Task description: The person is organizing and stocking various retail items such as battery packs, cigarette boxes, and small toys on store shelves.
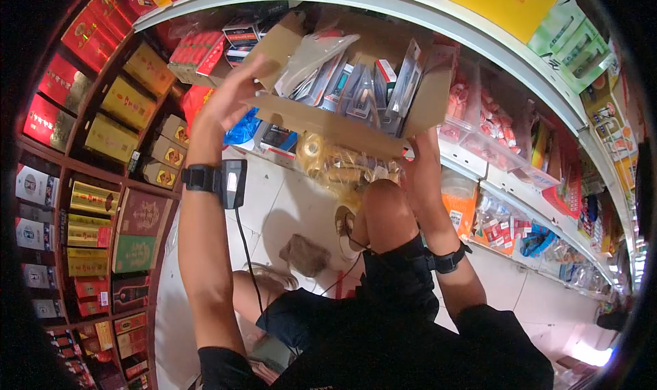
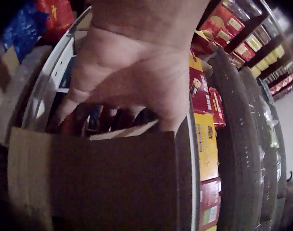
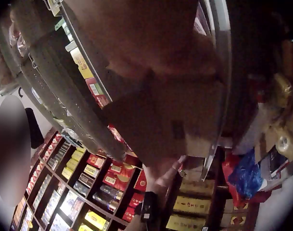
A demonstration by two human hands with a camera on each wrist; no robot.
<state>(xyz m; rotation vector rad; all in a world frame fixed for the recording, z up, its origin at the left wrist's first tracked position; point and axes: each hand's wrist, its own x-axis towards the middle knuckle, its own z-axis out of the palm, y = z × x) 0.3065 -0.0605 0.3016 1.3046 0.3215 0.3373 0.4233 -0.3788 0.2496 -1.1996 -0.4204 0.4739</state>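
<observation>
An open cardboard box [image 1: 335, 122] is held up in front of the shelf unit, its flaps spread. Inside lie several blister-packed items [image 1: 363, 92] and a clear plastic bag [image 1: 315, 58]. My left hand [image 1: 233, 96] grips the box's left end; in the left wrist view the same hand [image 2: 132, 77] reaches over the cardboard edge, fingers partly hidden behind it. At the near right corner, my right hand [image 1: 421, 171] holds the box, its fingertips mostly hidden. In the right wrist view that hand [image 3: 151, 43] appears dark against the cardboard.
Below the box hangs yellow plastic wrap with rolls [image 1: 335, 164]. A blue bag [image 1: 243, 126] sits beside it on the lower shelf. Clear bins [image 1: 479, 126] stand at right. A cabinet of boxed goods [image 1: 120, 137] lines the left. A grey cloth-like lump [image 1: 306, 254] lies on the floor.
</observation>
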